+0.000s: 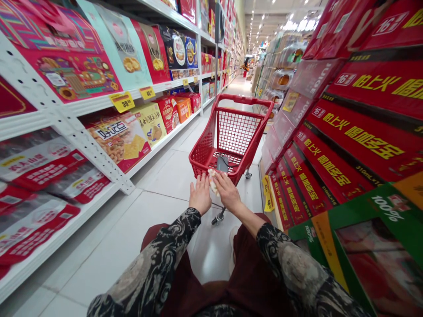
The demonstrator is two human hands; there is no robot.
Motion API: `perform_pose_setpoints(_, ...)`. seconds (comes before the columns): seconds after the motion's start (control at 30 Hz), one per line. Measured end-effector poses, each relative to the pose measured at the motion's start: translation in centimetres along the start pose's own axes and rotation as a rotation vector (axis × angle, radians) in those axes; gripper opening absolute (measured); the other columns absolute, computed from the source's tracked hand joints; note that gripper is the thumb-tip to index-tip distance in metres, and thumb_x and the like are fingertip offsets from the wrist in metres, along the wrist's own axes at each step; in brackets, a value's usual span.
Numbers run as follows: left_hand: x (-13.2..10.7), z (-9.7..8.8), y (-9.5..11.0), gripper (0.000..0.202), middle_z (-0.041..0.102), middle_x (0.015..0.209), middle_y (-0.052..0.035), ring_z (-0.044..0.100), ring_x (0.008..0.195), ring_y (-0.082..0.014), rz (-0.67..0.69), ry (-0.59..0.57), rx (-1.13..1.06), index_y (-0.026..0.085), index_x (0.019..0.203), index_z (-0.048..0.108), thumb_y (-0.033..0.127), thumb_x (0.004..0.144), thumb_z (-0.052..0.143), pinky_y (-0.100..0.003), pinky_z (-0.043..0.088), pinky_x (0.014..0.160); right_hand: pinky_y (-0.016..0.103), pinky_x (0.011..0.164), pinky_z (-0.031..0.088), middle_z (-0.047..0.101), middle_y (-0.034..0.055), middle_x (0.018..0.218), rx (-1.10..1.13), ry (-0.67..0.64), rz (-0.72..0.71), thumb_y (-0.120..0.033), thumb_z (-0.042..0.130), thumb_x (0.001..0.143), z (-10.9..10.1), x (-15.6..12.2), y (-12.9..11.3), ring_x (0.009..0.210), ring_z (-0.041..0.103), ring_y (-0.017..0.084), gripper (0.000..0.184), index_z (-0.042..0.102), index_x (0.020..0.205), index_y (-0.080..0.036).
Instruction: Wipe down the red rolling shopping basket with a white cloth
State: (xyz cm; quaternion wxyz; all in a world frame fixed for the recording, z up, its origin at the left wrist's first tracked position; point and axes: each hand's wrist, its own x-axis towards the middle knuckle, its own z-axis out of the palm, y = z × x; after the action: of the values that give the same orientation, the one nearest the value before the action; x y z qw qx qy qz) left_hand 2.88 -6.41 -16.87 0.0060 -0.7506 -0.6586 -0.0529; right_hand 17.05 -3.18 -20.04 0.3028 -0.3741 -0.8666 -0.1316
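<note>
Red plastic shopping cart [236,132], 12 o'clock; left hand [200,194] fingers wide; right hand [228,191] fingers on pale wrapper [213,181], hold unclear; slack grip risks wrapper dropping.

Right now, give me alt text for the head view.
The left hand and right hand rest at the near end of a red shopping cart, a pale item between them, in a supermarket aisle between white shelves of boxed goods and stacked red cartons.

Right at the left hand [200,193] and right hand [228,191], the red shopping cart [246,100] blocks twelve o'clock. Tiled floor [158,185] lies open at ten o'clock and narrows past the cart; white shelving [66,119] stops passage at nine, stacked red cartons [363,132] at three.
</note>
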Motion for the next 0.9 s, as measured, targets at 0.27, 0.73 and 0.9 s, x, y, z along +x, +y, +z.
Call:
perform_pose_setpoints(0.27,-1.0,0.9,-1.8,0.075,0.015,0.15,-0.0136,0.015,0.137,-0.0285,-0.048,-0.064,0.019,0.009,0.14,0.02,0.016,0.069,0.043,-0.053,0.023,0.106,0.043,0.1,0.039,0.048,0.0163,0.132,0.008,-0.28,-0.098,-0.008,0.042,0.085,2.5,-2.5,-0.5,0.13,0.033,0.025,0.04,0.05,0.124,-0.008)
perform_pose_setpoints(0.73,2.6,-2.7,-3.9,0.072,0.013,0.15,-0.0136,0.012,0.138,-0.0271,-0.036,0.066,0.022,0.009,0.14,0.018,0.02,0.074,0.044,-0.052,0.023,0.107,0.044,0.103,0.035,0.05,0.0149,0.13,0.037,-0.192,-0.174,-0.011,0.039,0.086,1.2,3.9,-1.8,0.131,0.031,0.025,0.037,0.054,0.12,-0.007)
perform_pose_setpoints(0.9,4.6,-3.3,-5.2,0.068,0.019,0.149,-0.0135,0.014,0.137,-0.0285,-0.049,0.032,0.029,0.009,0.138,0.023,0.02,0.074,0.043,-0.054,0.023,0.106,0.045,0.107,0.03,0.042,0.0141,0.137,0.061,-0.029,0.01,-0.01,0.038,0.085,-0.5,5.4,-0.5,0.135,0.023,0.025,0.044,0.047,0.128,-0.009)
